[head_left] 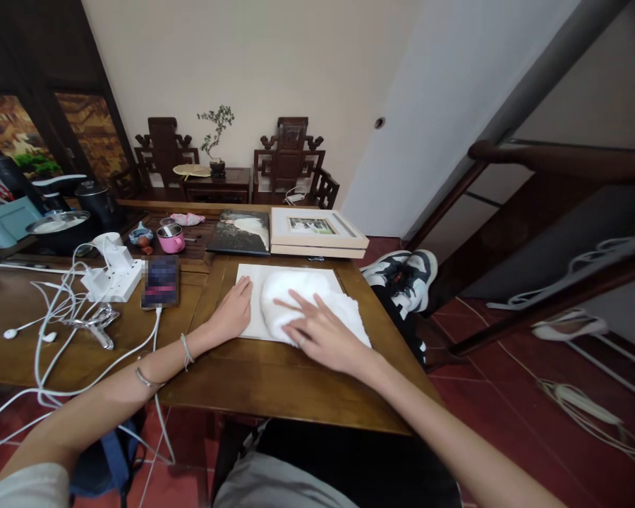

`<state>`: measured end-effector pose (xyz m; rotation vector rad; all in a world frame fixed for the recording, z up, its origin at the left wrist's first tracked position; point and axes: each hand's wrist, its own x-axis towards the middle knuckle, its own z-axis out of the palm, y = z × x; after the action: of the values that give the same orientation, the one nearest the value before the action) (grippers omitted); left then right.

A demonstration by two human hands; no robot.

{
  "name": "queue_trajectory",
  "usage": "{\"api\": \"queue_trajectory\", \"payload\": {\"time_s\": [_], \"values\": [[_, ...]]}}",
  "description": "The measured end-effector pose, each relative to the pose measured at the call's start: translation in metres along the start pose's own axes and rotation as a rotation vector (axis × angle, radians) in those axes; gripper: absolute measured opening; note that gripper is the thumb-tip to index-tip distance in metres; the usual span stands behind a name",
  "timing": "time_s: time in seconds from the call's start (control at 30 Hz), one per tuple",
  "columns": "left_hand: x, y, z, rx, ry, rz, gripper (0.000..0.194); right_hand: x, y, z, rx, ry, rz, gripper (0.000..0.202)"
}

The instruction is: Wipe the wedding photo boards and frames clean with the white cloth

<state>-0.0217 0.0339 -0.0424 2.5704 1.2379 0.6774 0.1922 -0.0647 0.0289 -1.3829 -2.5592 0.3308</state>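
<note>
A pale flat board point(250, 321) lies on the wooden table. On top of it is a white fluffy cloth point(343, 303), which hangs over the board's right side. My right hand point(317, 328) rests on the cloth with its fingers spread, pressing on it rather than gripping it. At the board's left edge, my left hand point(236, 307) lies with its fingers stretched out flat against the surface. The cloth hides much of the board.
Behind the board are a framed picture point(322, 240) and a dark picture panel point(231, 233). To the left lie a phone point(160, 282), a white power strip point(117, 279), tangled cables and a pink cup point(171, 240). Someone's sneakers point(418, 275) show beyond the table's right edge.
</note>
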Motion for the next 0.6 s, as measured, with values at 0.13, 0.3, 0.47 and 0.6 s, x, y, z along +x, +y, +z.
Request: {"api": "queue_trajectory", "payload": {"time_s": [0.13, 0.3, 0.47, 0.6], "values": [[0.001, 0.001, -0.003, -0.061, 0.012, -0.022, 0.050, 0.057, 0.026, -0.007, -0.025, 0.019, 0.088, 0.037], [0.007, 0.004, -0.013, -0.241, 0.140, -0.217, 0.045, 0.090, 0.016, -0.003, -0.129, 0.017, 0.102, 0.032], [0.010, 0.011, -0.019, -0.467, 0.264, -0.362, 0.045, 0.041, -0.026, 0.005, -0.093, -0.006, -0.123, 0.030], [0.009, 0.016, -0.016, -0.463, 0.191, -0.336, 0.050, 0.000, -0.035, 0.000, -0.043, -0.024, -0.159, 0.030]]}}
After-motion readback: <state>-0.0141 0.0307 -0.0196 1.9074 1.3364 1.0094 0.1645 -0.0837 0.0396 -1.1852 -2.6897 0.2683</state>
